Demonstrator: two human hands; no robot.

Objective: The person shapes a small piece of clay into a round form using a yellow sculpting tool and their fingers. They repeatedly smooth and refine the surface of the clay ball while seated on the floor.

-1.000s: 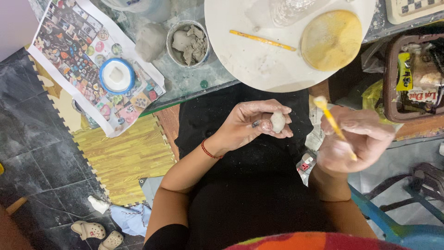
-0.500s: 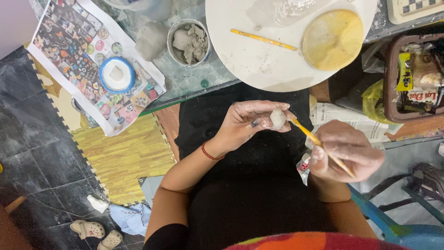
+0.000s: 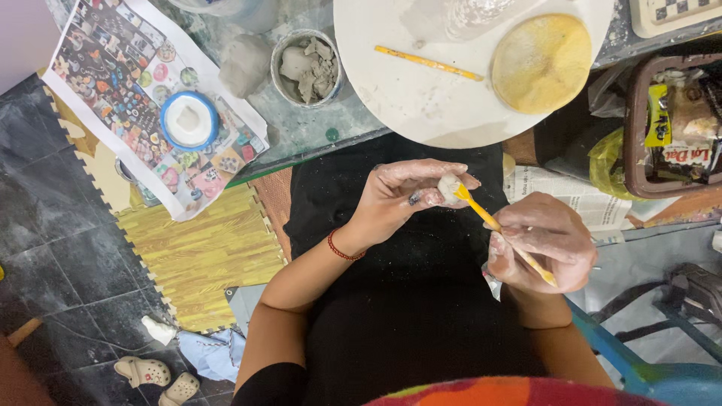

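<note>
clay-smeared fingers [image 3: 421,171] of the left hand [image 3: 402,195] pinch a small clay lump [image 3: 449,187] over the lap, near the white board [image 3: 406,90]. the right hand [image 3: 543,242] is closed around a yellow modelling tool [image 3: 502,228], tip touching the lump. it looks soft, light and easily dented: best cradled at its sides.

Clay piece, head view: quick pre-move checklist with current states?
1. Left hand grip on the clay piece: pinched at the fingertips, ok.
2. Yellow tool tip on the clay: touching, ok.
3. Right hand grip on the tool handle: closed round it, ok.
4. Work held over the black lap cloth, off the white round board: ok.
5. Spare yellow stick on the board: apart from the hands, ok.
6. Clay surface condition: too small, cannot tell.
</note>
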